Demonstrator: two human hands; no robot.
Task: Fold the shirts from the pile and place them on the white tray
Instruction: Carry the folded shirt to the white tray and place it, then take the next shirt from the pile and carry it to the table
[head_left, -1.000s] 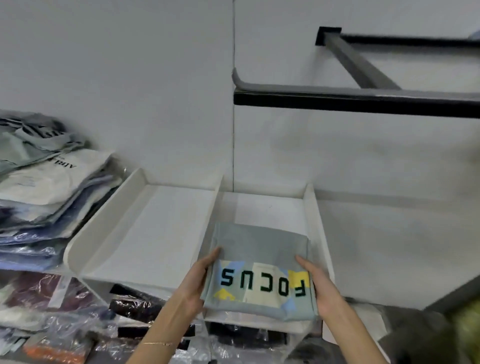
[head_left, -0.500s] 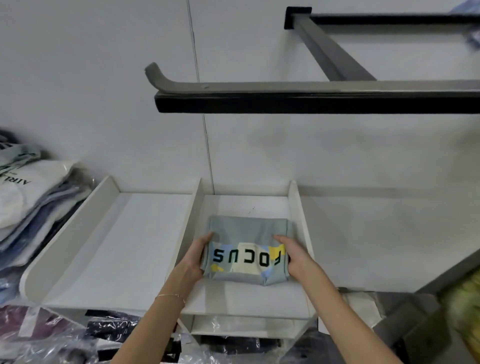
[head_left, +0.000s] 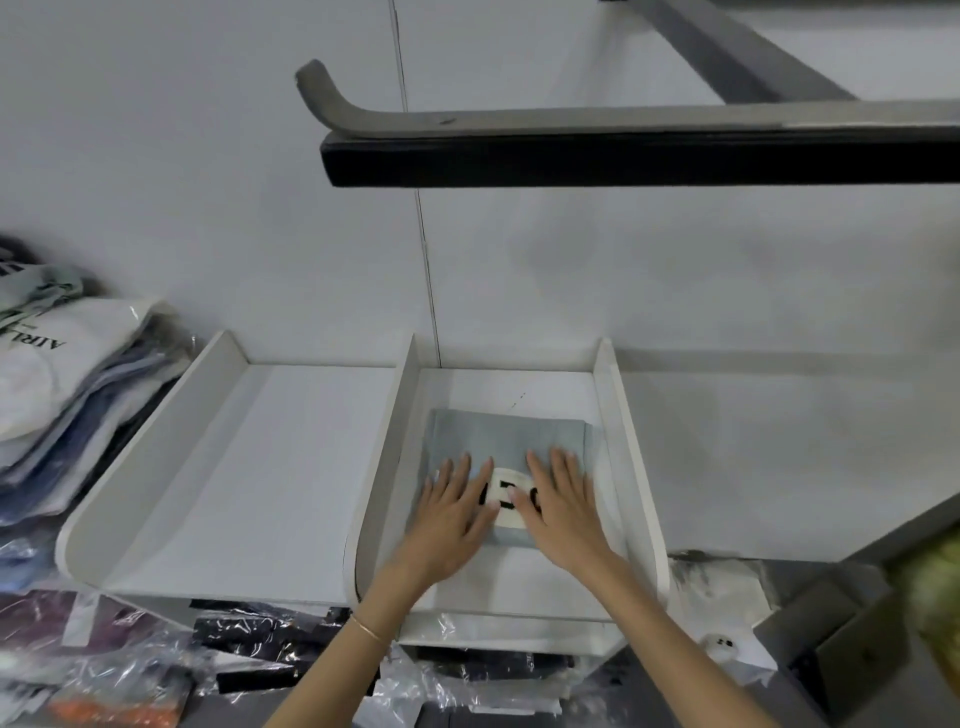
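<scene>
- The folded grey shirt (head_left: 506, 439) is lying flat in the right tray (head_left: 621, 441).
- The left hand (head_left: 452, 514) is pressing down on the shirt's near left part, fingers straight and spread.
- The right hand (head_left: 563, 506) is pressing just beside it, flat as well, partly covering the printed letters.
- The left tray (head_left: 156, 467) is sitting alongside, and a pile (head_left: 62, 395) of bagged shirts is resting at the left.
</scene>
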